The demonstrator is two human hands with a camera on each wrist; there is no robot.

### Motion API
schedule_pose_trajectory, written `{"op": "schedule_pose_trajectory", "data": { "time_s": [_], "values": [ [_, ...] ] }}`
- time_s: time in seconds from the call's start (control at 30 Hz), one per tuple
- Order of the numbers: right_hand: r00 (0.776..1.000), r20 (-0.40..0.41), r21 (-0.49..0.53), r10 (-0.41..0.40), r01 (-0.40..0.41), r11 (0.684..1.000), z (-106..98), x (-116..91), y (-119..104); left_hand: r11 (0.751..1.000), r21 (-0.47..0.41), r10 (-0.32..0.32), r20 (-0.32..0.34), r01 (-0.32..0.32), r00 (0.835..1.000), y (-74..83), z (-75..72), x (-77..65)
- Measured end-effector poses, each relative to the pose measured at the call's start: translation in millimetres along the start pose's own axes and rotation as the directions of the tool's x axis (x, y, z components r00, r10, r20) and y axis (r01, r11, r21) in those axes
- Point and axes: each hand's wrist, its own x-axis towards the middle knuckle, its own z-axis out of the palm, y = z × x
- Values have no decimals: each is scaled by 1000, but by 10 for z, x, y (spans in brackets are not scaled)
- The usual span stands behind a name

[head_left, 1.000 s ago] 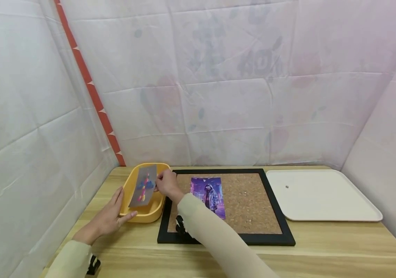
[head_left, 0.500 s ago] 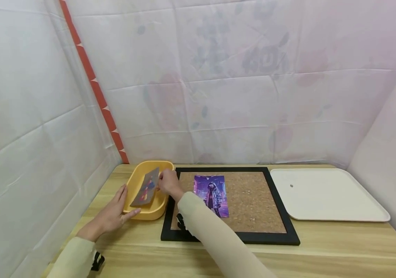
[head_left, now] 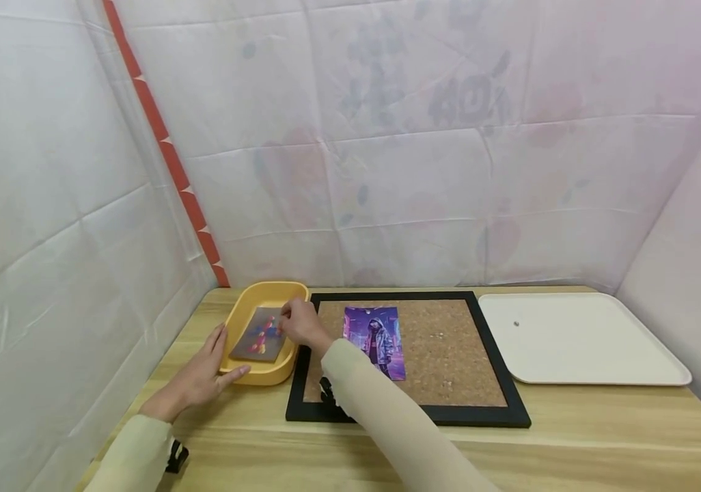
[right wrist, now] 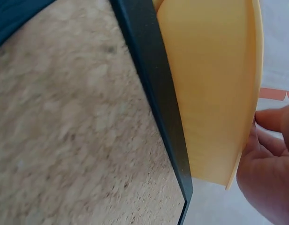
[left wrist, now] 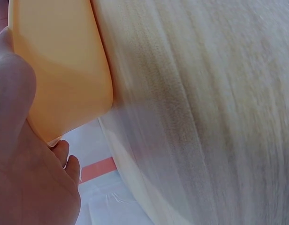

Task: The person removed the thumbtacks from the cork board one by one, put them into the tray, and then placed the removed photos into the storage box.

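In the head view, a grey picture card point(head_left: 260, 336) with a pink, yellow and blue design lies low inside the yellow bin point(head_left: 240, 321). My right hand point(head_left: 304, 322) reaches over the bin's right rim, with curled fingers pinching the card's right edge. From the right wrist, thumb and finger show close together at the rim, while the wall hides the card. My left hand point(head_left: 199, 376) rests around the near left corner, thumb along the front wall and fairly straight fingers along the left side. In the left wrist view, the thumb point(left wrist: 13, 89) lies against the wall.
Right beside the bin lies a black-framed cork board point(head_left: 455, 355), with a purple picture of a hooded figure point(head_left: 378, 342) on it. A white tray point(head_left: 590, 342) holding a small metallic bit point(head_left: 516, 324) is farther right. White cloth walls point(head_left: 412, 178) enclose the table point(head_left: 572, 430).
The grey card has gone down from a tilted position to lie nearly flat in the bin. My right hand stays at its right edge, and my left hand stays at the bin's corner.
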Motion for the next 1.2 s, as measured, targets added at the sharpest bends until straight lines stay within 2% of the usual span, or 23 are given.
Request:
{"op": "schedule_pose_trajectory", "data": {
  "time_s": [0.13,0.33,0.43,0.57,0.73,0.9,1.1,1.2],
  "values": [
    [991,100,-86,-85,94,992,-55,-28,30,1000,5,11,2,-11,1000,15,-12,24],
    [937,270,-157,-222,271,950,-46,-127,41,998,11,62,-20,-62,998,18,4,26],
    [913,307,-196,-268,337,921,-51,-192,39,996,19,83,-38,-82,996,2,45,18],
    [895,328,-244,-302,389,888,-120,-267,2,996,27,82,-37,-81,996,3,34,-1],
    [892,334,-278,-305,403,872,-227,-317,-67,998,37,53,-25,-52,998,15,-75,-29],
    [889,374,-317,-265,391,864,-324,-405,-84,998,38,49,-26,-48,998,2,-120,-31],
    [884,397,-327,-247,387,862,-446,-539,-66,997,52,53,-74,-49,996,-6,-118,-29],
    [885,402,-331,-236,381,864,-515,-599,-47,994,81,85,-111,-76,990,39,-118,-20]
  ]
}}
